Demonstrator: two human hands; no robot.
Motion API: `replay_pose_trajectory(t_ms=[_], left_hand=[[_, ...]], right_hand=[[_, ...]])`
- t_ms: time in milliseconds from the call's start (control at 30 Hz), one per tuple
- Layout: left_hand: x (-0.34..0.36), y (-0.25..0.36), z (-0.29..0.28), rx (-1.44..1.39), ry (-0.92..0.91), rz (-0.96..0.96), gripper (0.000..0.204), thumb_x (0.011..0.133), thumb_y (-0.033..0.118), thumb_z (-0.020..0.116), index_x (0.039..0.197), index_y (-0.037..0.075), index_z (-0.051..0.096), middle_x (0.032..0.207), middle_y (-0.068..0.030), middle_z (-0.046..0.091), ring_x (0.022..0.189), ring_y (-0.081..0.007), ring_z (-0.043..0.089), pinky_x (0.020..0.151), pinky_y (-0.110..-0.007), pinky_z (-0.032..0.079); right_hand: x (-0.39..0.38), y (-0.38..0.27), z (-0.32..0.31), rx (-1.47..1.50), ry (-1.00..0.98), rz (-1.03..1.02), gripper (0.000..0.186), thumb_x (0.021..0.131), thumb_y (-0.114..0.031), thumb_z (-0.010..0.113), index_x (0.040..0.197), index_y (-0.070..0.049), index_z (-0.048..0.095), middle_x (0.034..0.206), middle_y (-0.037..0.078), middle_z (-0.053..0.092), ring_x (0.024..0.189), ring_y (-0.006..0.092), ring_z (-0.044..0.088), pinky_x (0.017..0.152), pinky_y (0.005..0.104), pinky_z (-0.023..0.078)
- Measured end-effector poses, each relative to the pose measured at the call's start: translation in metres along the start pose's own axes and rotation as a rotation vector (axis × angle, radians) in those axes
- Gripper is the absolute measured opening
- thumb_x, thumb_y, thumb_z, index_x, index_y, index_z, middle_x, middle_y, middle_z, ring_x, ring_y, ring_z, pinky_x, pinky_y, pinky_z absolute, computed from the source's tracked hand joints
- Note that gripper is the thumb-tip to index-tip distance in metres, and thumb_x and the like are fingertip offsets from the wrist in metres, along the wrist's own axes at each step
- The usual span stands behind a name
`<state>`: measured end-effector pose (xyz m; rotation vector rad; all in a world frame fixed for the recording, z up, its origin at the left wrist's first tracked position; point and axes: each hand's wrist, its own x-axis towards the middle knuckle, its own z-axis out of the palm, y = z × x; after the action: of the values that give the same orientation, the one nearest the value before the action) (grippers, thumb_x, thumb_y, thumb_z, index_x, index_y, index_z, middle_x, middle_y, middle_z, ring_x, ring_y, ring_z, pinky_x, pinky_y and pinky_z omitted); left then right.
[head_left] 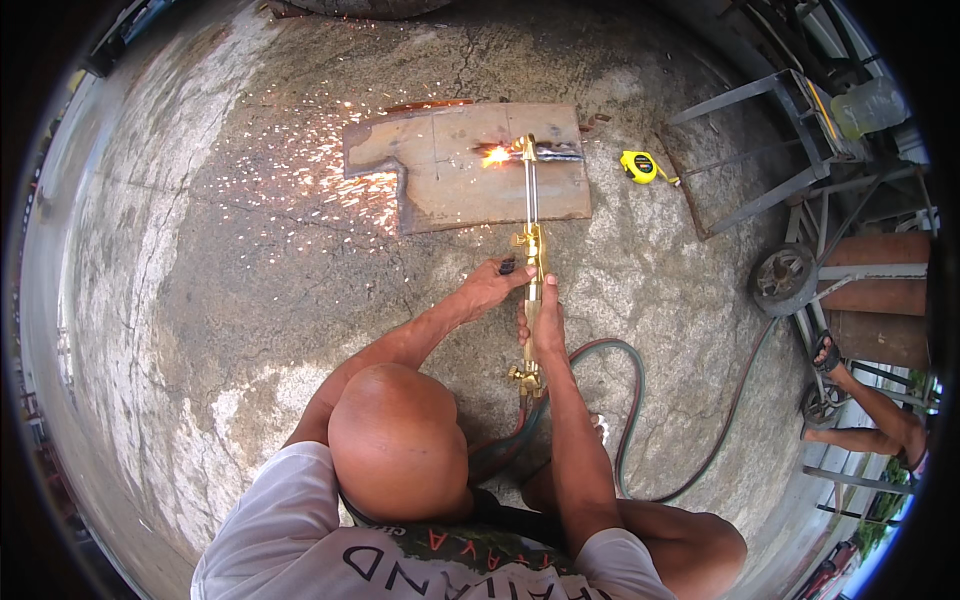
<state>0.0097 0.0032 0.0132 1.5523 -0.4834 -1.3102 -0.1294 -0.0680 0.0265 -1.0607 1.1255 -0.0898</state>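
Person (430, 480) seen from above, crouched on a stained, cracked concrete floor (700, 370), in a pale shirt (270, 520) with dark print, both bare forearms stretched forward to a long brass cutting torch (532, 245); the right hand (546, 322) has its fingers wrapped around the torch's handle, thumb pointing forward along it; the left hand (490, 286) is farther up, its thumb against the torch body and its other fingers bent, beside a small dark piece (507, 266); whether those fingers clasp that piece or the torch, I cannot tell; the torch points away from the person, its head above a brownish steel plate (465, 195) with a notch in its near left corner; a bright orange glow (496, 156) burns on the plate just left of the torch head, and a pale streak runs from there to the plate's right edge; sparks (320, 180) spray leftward across plate and floor; red and green hoses (638, 385) loop from the torch's rear end to the right; a yellow tape measure (637, 167) lies right of the plate, near a metal frame (728, 99); at far right are a wheel (785, 278), rust-brown cylinders (880, 250) and another person's bare legs (878, 400), one foot sandalled
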Motion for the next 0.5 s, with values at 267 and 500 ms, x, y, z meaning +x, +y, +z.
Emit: replay_pose_trajectory(t_ms=[267,500], left_hand=[[0.0001,-0.0001,-0.0012,-0.025,-0.021,0.001,0.053,0.097,0.048,0.067,0.120,0.000,0.069,0.112,-0.0113,0.070,0.105,-0.0187,0.058,0.097,-0.037,0.043],[0.0048,-0.0072,-0.0049,-0.022,-0.021,-0.033,0.051,0.096,0.046,0.068,0.118,0.000,0.069,0.110,-0.0093,0.070,0.103,-0.0173,0.057,0.094,-0.036,0.044]], right_hand=[[0.0006,-0.0005,0.0006,0.003,-0.016,0.005,0.078,0.096,-0.078,0.026,0.083,-0.006,0.053,0.058,0.001,0.046,0.044,0.0130,0.042,0.041,0.0311,0.035],[0.0000,-0.0008,0.0023,0.003,-0.018,0.007,0.077,0.096,-0.077,0.026,0.083,-0.006,0.053,0.058,0.001,0.046,0.044,0.0131,0.042,0.041,0.0311,0.035]])
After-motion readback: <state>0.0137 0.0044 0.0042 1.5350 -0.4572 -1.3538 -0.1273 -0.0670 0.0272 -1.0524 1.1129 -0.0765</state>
